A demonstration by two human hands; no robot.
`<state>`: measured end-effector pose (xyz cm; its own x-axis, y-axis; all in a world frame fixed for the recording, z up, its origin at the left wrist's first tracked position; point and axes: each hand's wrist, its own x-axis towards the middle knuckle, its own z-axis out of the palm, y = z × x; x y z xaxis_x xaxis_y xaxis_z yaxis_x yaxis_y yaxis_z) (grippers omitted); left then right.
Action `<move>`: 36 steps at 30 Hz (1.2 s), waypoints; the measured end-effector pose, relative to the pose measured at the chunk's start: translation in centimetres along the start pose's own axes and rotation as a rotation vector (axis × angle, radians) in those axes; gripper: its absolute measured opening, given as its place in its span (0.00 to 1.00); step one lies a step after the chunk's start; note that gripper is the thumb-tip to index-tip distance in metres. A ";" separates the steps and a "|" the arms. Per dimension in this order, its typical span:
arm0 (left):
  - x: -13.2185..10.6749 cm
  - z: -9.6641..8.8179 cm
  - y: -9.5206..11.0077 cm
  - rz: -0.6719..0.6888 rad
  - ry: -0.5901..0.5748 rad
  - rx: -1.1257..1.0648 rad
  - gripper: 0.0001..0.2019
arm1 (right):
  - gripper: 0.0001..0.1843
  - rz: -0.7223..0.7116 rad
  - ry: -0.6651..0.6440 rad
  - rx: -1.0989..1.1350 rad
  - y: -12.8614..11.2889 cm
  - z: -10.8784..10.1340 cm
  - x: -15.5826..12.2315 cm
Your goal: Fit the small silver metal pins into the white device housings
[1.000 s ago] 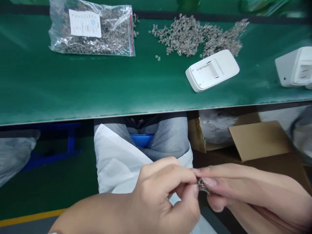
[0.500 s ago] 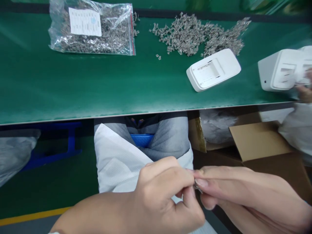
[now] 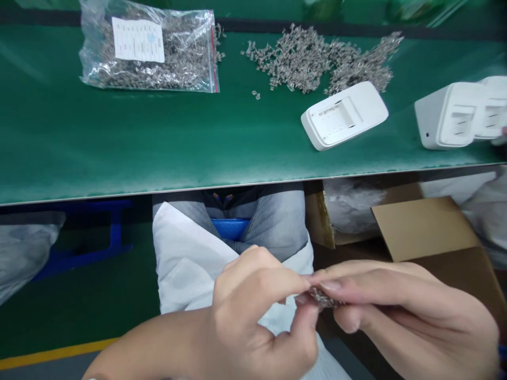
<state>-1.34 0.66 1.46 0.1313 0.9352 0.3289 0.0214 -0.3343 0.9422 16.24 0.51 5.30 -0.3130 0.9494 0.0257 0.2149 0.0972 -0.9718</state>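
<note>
Shifted since 1 second ago: 2 white housings (image 3: 449, 117) with slotted recesses, at the right edge, now further left. Metal cluster (image 3: 324, 298) between the fingers, in fuller view than 0.5 seconds ago, the left thumb now parted from the left index finger.

Table, 1 (image 3: 119, 142): green top, pale front edge, dark strip along the far side.

Cardboard box, 1 (image 3: 425, 229): brown, below the table at right; clear plastic beside its raised panel.

White garment, 1 (image 3: 182, 264): spread over the lap, above grey-blue jeans (image 3: 277, 216).

Clear bag, 1 (image 3: 186, 47): lying flat at far left, filled with small metal parts; red closure line, white label (image 3: 138, 39).

Metal pile, 1 (image 3: 303, 60): loose parts, right of the bag.

Right hand, 1 (image 3: 412, 306): above the lap, pinching the metal cluster between fingers and thumb.

Left hand, 1 (image 3: 257, 316): index finger and thumb bent and parted at the cluster's left end; whether they grip a part cannot be told.

White housing, 1 (image 3: 345, 116): lying at the pile's near side, recess upward.

Another person's hand, 1 (image 3: 504, 132): a sliver, right edge.

Stray parts (image 3: 256, 95): few, nearer than the pile.
</note>
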 end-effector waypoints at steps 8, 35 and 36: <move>-0.2 -0.7 -2.1 0.165 -0.099 0.010 0.13 | 0.11 0.113 0.077 0.154 0.5 0.7 0.1; 0.0 -2.4 -2.7 0.088 -0.212 -0.219 0.05 | 0.14 0.712 -0.207 0.466 -2.0 0.5 1.0; -0.1 -2.3 -2.8 0.087 -0.191 -0.207 0.06 | 0.13 0.664 -0.183 0.424 -1.8 0.6 1.0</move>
<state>-3.69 1.71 -1.04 0.3084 0.8588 0.4091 -0.1983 -0.3626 0.9106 14.99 1.09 6.94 -0.3977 0.7019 -0.5909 0.0519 -0.6258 -0.7782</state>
